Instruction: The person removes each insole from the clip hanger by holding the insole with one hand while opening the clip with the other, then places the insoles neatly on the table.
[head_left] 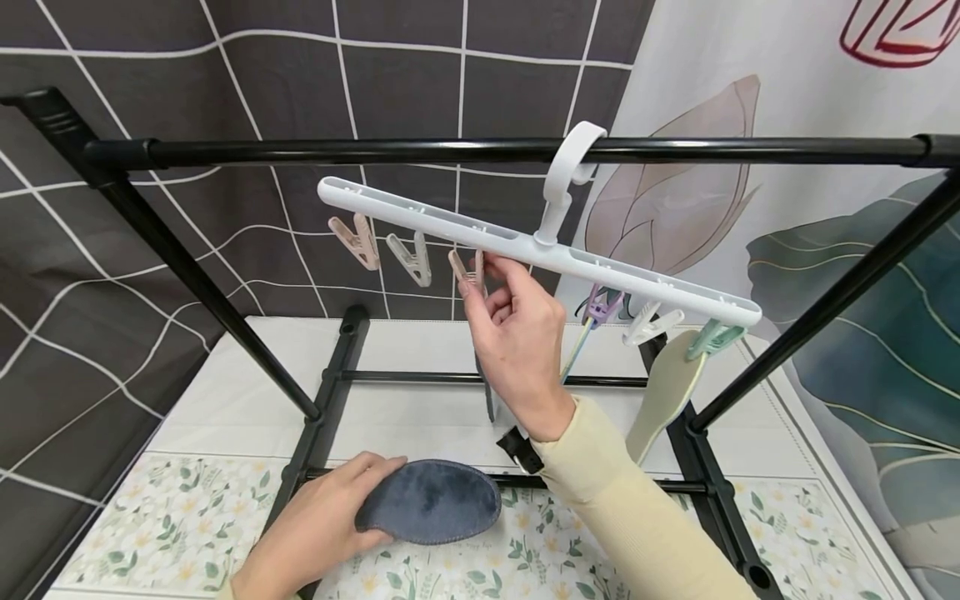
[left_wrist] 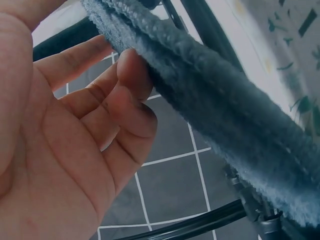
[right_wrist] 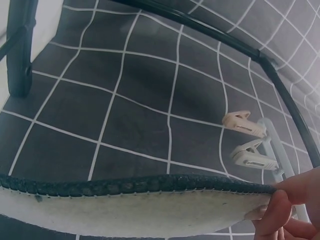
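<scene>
A white clip hanger (head_left: 450, 229) hangs tilted from a black bar. My right hand (head_left: 521, 337) pinches a beige clip (head_left: 459, 265) under the hanger's middle. An insole (right_wrist: 145, 207) with a pale underside and dark stitched edge extends from that clip; in the head view it shows edge-on, partly behind the hand. Lower down, my left hand (head_left: 330, 521) holds a fuzzy dark grey insole (head_left: 431, 502) by one end. That insole (left_wrist: 215, 115) crosses the left wrist view beside the fingers.
Two clips, one beige (head_left: 356, 242) and one white (head_left: 411, 258), hang at left. At right hang a purple clip (head_left: 602, 308) with a thin strip, a white clip (head_left: 651, 323), and a green clip (head_left: 715, 337) holding a pale green insole (head_left: 666, 392). A black rack (head_left: 390, 152) frames everything.
</scene>
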